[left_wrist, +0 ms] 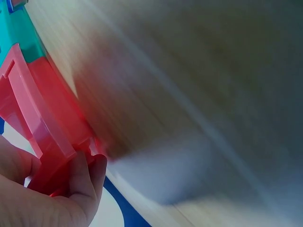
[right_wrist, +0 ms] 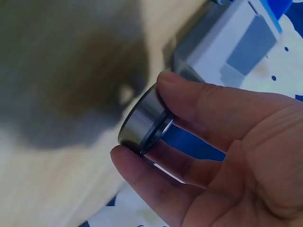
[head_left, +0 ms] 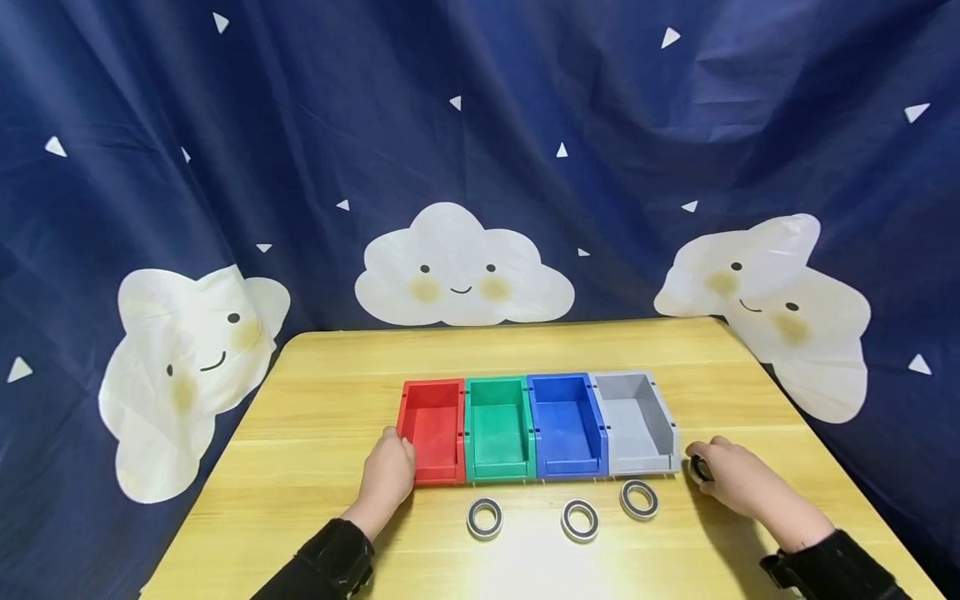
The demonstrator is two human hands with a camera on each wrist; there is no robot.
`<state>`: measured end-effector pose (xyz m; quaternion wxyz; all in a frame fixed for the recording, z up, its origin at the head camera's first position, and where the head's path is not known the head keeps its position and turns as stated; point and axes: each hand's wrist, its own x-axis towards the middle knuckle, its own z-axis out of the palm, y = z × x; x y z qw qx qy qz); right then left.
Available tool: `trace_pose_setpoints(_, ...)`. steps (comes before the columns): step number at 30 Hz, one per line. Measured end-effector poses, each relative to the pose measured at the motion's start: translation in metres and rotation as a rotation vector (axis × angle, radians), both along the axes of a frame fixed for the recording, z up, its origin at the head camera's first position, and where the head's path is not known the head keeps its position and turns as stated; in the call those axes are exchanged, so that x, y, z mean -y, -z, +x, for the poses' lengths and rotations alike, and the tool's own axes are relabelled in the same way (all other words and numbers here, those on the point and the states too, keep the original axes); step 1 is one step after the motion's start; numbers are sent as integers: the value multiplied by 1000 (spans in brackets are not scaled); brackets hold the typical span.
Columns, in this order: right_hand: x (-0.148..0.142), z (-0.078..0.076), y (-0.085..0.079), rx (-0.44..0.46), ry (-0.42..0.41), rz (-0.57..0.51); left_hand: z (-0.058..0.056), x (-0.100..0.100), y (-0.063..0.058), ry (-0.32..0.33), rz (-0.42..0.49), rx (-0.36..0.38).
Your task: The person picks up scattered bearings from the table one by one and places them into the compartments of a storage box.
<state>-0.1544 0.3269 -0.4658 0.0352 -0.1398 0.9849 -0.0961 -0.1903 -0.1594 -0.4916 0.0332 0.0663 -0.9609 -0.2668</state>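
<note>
At the left end of a joined row of bins, my left hand point(head_left: 386, 475) grips the side wall of the red bin point(head_left: 435, 421). The left wrist view shows the thumb on one side of that red wall point(left_wrist: 61, 113) and fingers on the other. To the right of the row, my right hand point(head_left: 738, 479) holds a ball bearing point(head_left: 702, 469). Seen from the right wrist, the bearing point(right_wrist: 144, 118) is a shiny metal ring, tilted, pinched between thumb and fingertips just above the table. The grey bin point(right_wrist: 203, 52) stands beyond that hand.
Green point(head_left: 498, 433), blue point(head_left: 564, 429) and grey bins point(head_left: 633, 425) continue the row. Three more bearings lie flat in front: one left point(head_left: 472, 518), one in the middle point(head_left: 566, 521), one near the grey bin point(head_left: 625, 500). A dark blue curtain point(head_left: 465, 167) hangs behind the wooden table point(head_left: 337, 392).
</note>
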Motion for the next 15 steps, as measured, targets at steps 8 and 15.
trace_pose_setpoints(8,2,2,-20,-31,-49,16,0,1,3,7,-1,-27)
trace_pose_setpoints(15,4,-1,-44,-27,-77,50,-1,2,3,12,5,-24)
